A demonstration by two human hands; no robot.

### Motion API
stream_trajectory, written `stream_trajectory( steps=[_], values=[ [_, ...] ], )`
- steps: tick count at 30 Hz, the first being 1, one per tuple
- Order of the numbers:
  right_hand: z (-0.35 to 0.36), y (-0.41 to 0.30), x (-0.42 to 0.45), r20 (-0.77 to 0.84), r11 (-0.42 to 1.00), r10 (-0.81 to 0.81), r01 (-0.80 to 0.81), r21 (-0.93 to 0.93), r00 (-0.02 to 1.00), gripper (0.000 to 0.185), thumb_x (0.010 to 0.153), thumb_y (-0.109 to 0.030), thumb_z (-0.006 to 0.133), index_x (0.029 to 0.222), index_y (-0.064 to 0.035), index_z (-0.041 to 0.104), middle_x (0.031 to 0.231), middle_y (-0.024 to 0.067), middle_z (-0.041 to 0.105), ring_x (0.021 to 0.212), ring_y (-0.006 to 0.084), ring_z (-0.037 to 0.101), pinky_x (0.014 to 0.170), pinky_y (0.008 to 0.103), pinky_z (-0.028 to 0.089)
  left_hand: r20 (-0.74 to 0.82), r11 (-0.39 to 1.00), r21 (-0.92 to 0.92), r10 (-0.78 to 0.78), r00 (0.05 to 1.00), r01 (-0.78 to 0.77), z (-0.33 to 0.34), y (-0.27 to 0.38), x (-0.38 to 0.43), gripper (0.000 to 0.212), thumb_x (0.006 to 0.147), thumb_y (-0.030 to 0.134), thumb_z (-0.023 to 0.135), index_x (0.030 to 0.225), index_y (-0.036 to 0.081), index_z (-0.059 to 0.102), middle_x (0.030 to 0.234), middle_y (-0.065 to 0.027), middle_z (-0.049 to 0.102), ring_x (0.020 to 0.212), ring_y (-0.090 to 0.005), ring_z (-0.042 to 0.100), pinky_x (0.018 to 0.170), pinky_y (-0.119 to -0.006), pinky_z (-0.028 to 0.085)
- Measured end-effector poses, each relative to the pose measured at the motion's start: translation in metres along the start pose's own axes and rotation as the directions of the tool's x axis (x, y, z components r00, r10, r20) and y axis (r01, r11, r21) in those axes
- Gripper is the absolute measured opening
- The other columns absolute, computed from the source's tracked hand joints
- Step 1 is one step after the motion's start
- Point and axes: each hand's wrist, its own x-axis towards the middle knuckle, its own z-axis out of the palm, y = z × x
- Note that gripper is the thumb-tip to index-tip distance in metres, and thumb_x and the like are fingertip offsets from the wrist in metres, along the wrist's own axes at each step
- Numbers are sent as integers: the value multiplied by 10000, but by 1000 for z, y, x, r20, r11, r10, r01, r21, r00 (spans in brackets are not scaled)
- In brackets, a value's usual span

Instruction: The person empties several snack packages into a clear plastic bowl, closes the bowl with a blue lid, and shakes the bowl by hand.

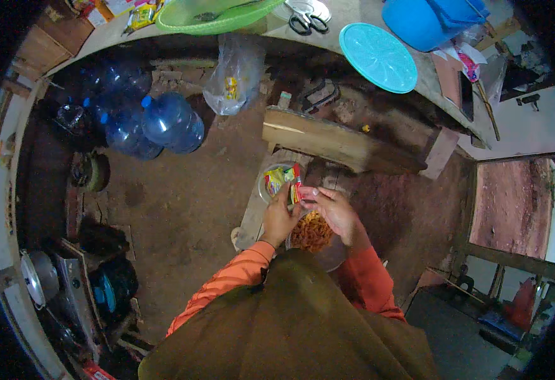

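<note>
My left hand holds a small red and yellow packet upright between thumb and fingers. Against the packet's lower right edge are the fingertips of my right hand; whether they pinch it is hard to make out. Just beyond my left fingers, a clear round container holds yellow packaging. Orange-brown food pieces fill a vessel below my hands, partly hidden by my wrists and the brown cloth I wear. The container rests on a wooden bench.
A wooden plank stands on edge beyond the bench. Large blue water bottles are on the floor at left. On the far table lie scissors, a turquoise lid, a green basket and a blue bucket. A plastic bag hangs from its edge.
</note>
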Motion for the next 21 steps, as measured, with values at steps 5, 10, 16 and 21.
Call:
stream_trajectory(
  steps=[5,10,16,21],
  values=[
    [14,-21,-45,12,985,-174,174,-4,985,284,872,-208,413,1027,6,518,1068,57,511,951,129,475,786,262,380,160,970,-232,-35,987,72,-4,13,-18,296,768,143,530,1036,21,500,772,-200,574,658,-262,585,554,-334,445],
    [-4,9,-93,-312,982,-188,188,-32,931,275,854,-236,450,1078,-77,457,1059,20,494,954,119,471,769,279,384,408,584,-694,-161,899,420,-7,44,-52,221,845,190,475,1001,43,526,810,11,570,643,-41,498,540,-198,420],
    [-17,54,-129,22,789,-85,54,612,996,346,835,-236,481,1147,-105,408,1078,41,507,977,188,495,779,388,425,531,631,-650,-21,847,423,3,74,-105,222,835,183,497,993,29,527,766,9,561,635,-47,493,530,-198,409],
    [-43,51,-158,-129,822,-76,135,554,989,281,804,-115,521,1075,-84,455,1018,69,541,914,235,544,762,435,461,466,775,-548,-29,884,314,-18,77,-131,225,794,182,561,959,30,557,742,5,567,638,-58,497,557,-206,405]
  ],
)
